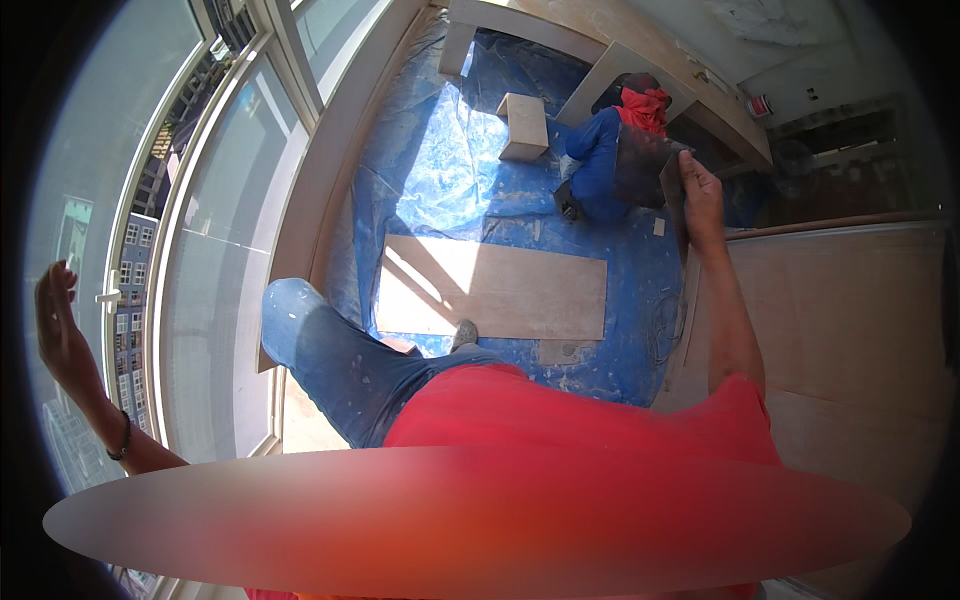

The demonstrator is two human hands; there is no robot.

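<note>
My right hand [704, 205] is raised at the right and closed on the edge of a thin, dark brown sheet [642, 172]. The sheet looks stiff and folded, and its exact kind is not plain. It covers part of a person in blue crouching farther off. At the far left my left hand [60, 315] is up beside the window [215, 290], with nothing visible in it and its fingers loosely bent. Whether it touches the glass I cannot tell. My left knee [295, 305] is raised beside the window ledge.
Blue plastic sheeting [430, 170] covers the floor below. On it lie a flat wooden board [530, 290] and a small box-like wooden stool [524, 128]. The crouching person [597, 150] is by a wooden panel [600, 85]. A large wooden surface [820, 310] stands at right.
</note>
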